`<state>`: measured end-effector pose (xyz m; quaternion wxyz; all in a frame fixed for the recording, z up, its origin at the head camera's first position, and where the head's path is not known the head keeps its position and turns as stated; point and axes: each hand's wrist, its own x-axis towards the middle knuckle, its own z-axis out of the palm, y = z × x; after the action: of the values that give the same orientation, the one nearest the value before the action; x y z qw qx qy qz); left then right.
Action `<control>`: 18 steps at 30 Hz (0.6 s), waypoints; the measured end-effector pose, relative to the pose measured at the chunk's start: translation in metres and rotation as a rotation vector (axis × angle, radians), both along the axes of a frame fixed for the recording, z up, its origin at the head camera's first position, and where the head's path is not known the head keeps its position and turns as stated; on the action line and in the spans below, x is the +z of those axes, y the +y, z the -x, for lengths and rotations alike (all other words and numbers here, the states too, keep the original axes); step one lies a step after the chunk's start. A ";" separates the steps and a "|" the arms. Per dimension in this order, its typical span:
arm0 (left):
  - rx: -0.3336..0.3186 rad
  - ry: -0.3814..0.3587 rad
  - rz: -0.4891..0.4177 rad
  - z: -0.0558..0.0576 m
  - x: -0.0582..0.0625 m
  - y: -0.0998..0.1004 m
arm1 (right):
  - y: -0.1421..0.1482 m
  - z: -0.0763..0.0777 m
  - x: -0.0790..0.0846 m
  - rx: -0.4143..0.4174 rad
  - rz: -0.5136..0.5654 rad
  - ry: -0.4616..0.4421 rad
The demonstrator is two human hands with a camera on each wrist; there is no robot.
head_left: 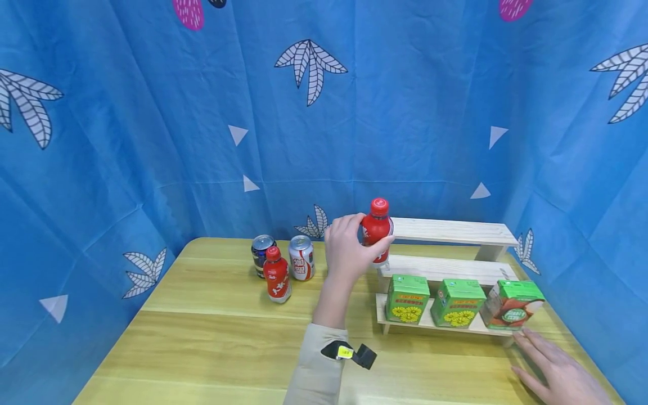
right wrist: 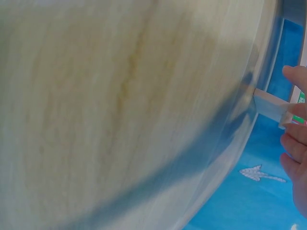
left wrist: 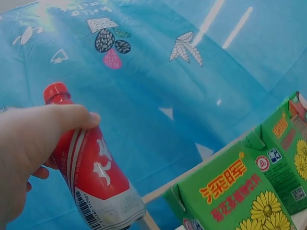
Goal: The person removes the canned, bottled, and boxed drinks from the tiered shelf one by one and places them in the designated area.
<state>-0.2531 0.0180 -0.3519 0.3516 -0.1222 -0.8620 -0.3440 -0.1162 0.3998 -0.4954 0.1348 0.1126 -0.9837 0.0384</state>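
Note:
My left hand (head_left: 348, 251) grips a red plastic drink bottle (head_left: 377, 229) with a red cap, thumb and fingers around its body. The bottle is upright at the left end of a three-tier wooden rack (head_left: 450, 230); whether its base touches the middle board cannot be told. In the left wrist view, the bottle's white lower part (left wrist: 112, 208) is uncovered below my thumb. My right hand (head_left: 559, 371) lies low by the rack's front right corner, fingers extended. The right wrist view has its fingers (right wrist: 298, 143) close to a rack leg; contact is unclear.
Three green drink cartons, left (head_left: 407, 301), middle (head_left: 458, 304) and right (head_left: 512, 307), stand on the lowest board. Left on the wooden table (head_left: 202, 337) are another red bottle (head_left: 277, 277), a dark can (head_left: 262, 247) and a white can (head_left: 301, 259). Blue curtain (head_left: 405, 112) surrounds the table.

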 end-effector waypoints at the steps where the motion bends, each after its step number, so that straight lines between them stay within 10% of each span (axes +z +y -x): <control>1: 0.008 -0.001 -0.003 -0.001 -0.002 -0.002 | 0.000 0.000 0.000 0.001 0.000 0.001; 18: 0.096 0.001 -0.095 -0.009 -0.037 -0.033 | 0.002 0.003 0.003 -0.003 -0.006 -0.077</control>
<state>-0.2437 -0.0147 -0.3887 0.3735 -0.0639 -0.8495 -0.3673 -0.1190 0.4019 -0.4928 0.0964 0.1098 -0.9885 0.0396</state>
